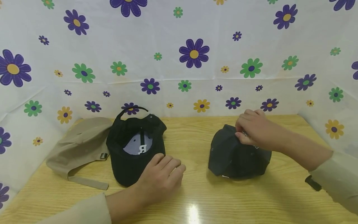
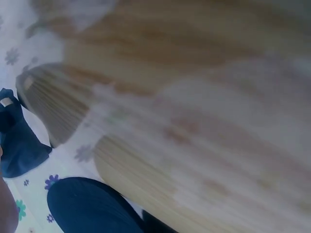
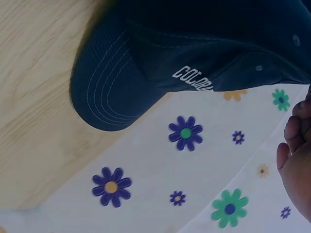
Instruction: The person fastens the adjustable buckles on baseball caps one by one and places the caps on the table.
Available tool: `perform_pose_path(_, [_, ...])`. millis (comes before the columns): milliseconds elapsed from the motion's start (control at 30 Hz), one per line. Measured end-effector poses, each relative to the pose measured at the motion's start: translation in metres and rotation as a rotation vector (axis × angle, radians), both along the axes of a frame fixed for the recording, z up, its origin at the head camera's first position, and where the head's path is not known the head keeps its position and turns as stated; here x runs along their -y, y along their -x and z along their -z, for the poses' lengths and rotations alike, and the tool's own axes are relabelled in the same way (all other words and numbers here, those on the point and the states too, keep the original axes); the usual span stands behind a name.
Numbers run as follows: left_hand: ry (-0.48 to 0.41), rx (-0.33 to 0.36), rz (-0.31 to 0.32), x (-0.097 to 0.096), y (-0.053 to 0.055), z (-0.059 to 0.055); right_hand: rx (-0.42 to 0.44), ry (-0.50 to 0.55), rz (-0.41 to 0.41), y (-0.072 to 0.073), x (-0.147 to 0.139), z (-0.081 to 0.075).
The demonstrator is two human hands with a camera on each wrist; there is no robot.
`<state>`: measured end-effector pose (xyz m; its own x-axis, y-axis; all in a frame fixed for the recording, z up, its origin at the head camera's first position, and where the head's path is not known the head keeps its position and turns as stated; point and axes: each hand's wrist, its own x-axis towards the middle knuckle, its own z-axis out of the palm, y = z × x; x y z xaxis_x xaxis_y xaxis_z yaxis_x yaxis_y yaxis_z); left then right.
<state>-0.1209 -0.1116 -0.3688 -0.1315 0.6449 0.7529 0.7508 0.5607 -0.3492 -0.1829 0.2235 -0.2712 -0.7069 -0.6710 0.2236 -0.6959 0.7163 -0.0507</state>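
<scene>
On the right of the head view, my right hand [image 1: 253,129] pinches the top of a dark navy baseball cap [image 1: 237,158]. That cap's curved brim and white lettering beginning "COLOR" show in the right wrist view, with the fingers [image 3: 294,133] at the crown. My left hand [image 1: 163,177] has its fingers loosely bent, holding nothing, beside the brim of a black cap [image 1: 124,171]. This black cap lies with its inside facing up and forward, a pale lining and white letter visible, its back strap arched on top. In the left wrist view a dark rounded brim [image 2: 87,206] shows.
A beige cap [image 1: 81,146] lies at the left, against the black cap, its strap and metal buckle [image 1: 103,156] loose on the wooden table [image 1: 193,186]. A white flowered cloth [image 1: 167,31] stands behind the table and along both sides.
</scene>
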Motion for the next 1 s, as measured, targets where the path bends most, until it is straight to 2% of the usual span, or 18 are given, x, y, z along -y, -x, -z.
perform_pose_path(233, [0.057, 0.124, -0.161, 0.026, 0.003, 0.003, -0.013, -0.016, 0.086, 0.013, -0.032, 0.004])
perform_pose_path(333, [0.050, 0.162, -0.208, 0.037, 0.004, 0.003, -0.031, -0.031, 0.117, 0.017, -0.046, 0.003])
perform_pose_path(400, [0.043, 0.176, -0.233, 0.044, 0.005, 0.002, -0.033, -0.045, 0.134, 0.018, -0.055, 0.002])
perform_pose_path(633, [0.003, 0.130, -0.280, 0.068, 0.008, 0.002, 0.041, -0.170, 0.248, 0.021, -0.091, -0.007])
perform_pose_path(833, [0.032, 0.187, -0.372, 0.090, 0.008, 0.002, 0.073, -0.287, 0.328, 0.017, -0.126, -0.009])
perform_pose_path(1000, [0.018, 0.231, -0.421, 0.104, 0.007, 0.002, 0.051, -0.415, 0.391, 0.013, -0.156, -0.005])
